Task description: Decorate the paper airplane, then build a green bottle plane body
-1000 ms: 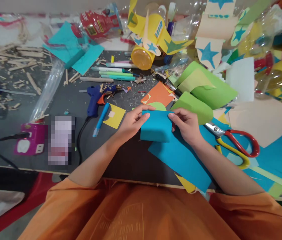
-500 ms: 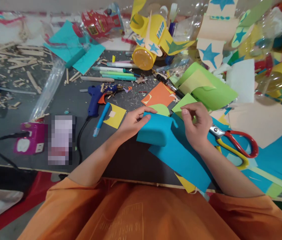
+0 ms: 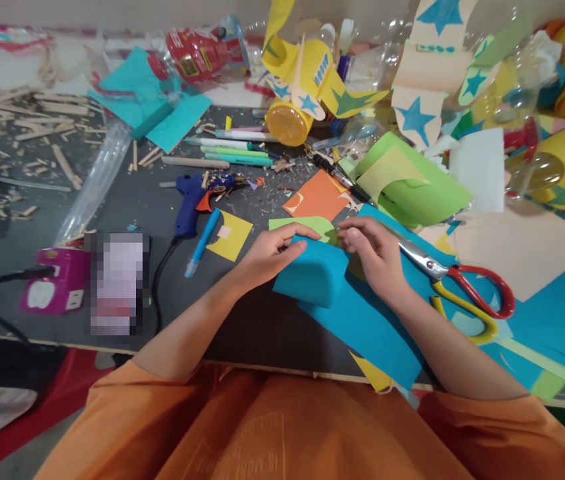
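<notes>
My left hand (image 3: 272,257) pinches the upper edge of a small blue sheet of paper (image 3: 307,273) between thumb and fingers. Just right of it, my right hand (image 3: 375,257) has bent fingers drawn together around a piece of green paper, mostly hidden, with a shaded part (image 3: 356,268) showing below the fingers. A light green paper with a rounded edge (image 3: 295,223) lies behind my left fingertips. Beneath both hands spreads a larger blue sheet (image 3: 372,327). Scissors with red and yellow handles (image 3: 442,270) rest right of my right hand.
A blue glue gun (image 3: 189,200), a blue marker (image 3: 205,240) and a yellow paper scrap (image 3: 232,235) lie to the left. Orange paper (image 3: 318,193) and a curled green sheet (image 3: 412,180) are behind. A yellow paper-wrapped bottle (image 3: 292,80) stands at the back.
My right hand let go of the blue sheet, moved right to the green paper, and came back left with it. The scissors' blades are now uncovered. The blue sheet tilted slightly in my left hand.
</notes>
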`<state>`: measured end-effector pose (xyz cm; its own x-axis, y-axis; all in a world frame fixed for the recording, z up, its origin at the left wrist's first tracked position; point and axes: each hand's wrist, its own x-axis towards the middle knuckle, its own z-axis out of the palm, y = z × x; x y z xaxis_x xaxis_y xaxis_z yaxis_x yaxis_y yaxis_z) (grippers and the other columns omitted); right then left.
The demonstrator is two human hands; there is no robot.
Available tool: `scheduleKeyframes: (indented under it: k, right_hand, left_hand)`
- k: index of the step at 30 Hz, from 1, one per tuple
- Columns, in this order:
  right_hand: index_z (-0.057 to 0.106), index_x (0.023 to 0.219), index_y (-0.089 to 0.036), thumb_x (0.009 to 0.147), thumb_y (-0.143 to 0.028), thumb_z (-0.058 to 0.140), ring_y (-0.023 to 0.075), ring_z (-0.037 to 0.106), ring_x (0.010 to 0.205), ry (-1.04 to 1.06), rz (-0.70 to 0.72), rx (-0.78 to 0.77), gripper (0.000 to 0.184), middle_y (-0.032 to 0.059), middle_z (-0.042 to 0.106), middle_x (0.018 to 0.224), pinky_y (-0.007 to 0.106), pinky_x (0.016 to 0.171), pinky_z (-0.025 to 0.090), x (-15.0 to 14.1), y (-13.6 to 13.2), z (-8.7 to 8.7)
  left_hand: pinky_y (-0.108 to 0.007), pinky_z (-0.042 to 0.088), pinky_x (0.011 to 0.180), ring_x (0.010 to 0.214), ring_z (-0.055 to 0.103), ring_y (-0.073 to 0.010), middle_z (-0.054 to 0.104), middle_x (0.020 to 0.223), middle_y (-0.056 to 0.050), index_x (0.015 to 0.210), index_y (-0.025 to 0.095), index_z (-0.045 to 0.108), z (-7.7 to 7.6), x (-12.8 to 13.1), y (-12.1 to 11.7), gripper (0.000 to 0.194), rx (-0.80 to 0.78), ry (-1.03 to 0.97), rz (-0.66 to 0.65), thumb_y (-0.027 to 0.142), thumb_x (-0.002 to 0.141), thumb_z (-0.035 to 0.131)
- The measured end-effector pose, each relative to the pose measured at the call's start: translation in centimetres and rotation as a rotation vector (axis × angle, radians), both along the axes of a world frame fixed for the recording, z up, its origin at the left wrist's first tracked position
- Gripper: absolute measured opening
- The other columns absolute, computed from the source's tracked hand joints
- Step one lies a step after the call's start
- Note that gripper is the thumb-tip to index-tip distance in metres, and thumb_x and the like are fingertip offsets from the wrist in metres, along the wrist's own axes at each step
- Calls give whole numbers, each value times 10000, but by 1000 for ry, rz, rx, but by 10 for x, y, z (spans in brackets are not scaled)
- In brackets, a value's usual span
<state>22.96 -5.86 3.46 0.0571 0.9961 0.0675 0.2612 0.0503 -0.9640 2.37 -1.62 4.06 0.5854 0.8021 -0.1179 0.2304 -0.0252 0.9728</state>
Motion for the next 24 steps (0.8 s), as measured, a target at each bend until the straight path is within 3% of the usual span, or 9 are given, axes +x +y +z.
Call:
scheduleKeyframes:
  k: [3,7,10,13,15,20,24]
  right_hand:
    - [630,737,-200,865,-583,595,116,487,568,44,177,-133,406,-15,559,622,254,528,404,-2,5,6]
    - [580,649,-190,834,-537,632,92,386,528,64,330,-195,396,-38,481,565,248,504,329,-6,8,9]
    - [576,643,-197,816,-508,649,93,385,525,104,242,-165,363,-40,488,569,248,500,332,-7,8,6]
    - [560,619,-211,769,-531,694,96,387,513,165,-12,-107,378,-47,467,551,244,476,338,-5,8,-3]
    - [542,617,-223,742,-556,721,93,390,469,242,-126,-105,398,-59,441,522,240,437,336,-4,8,-8]
    - [511,605,-237,690,-645,743,81,370,315,356,-30,-205,476,-90,403,414,230,314,293,-5,7,-5]
    - [495,582,-227,680,-646,754,75,406,314,312,39,-198,502,-80,450,391,209,320,295,-4,8,0]
  left_hand:
    - [-230,213,457,472,278,-71,344,568,63,1001,193,682,2,1,-2,237,37,-10,-77,351,942,516]
    - [-233,229,482,486,282,-86,318,553,74,1123,212,650,0,1,-2,285,48,-11,-80,393,945,519]
    - [-226,250,475,472,324,-91,370,542,78,1225,248,595,-1,-2,1,354,-50,-49,-69,417,914,571]
    - [-211,322,490,497,420,-82,573,663,39,1226,250,575,0,-5,7,418,-104,-64,-29,381,838,661]
    - [-202,346,494,503,430,-71,608,708,27,1171,232,595,0,-6,11,395,-75,-45,50,323,798,687]
    - [-198,408,533,563,487,-82,590,703,32,1093,224,602,-8,-6,16,341,59,-101,330,307,776,698]
    - [-221,454,577,623,566,-112,609,724,28,1140,244,548,-14,-5,16,436,94,-140,420,413,778,722]
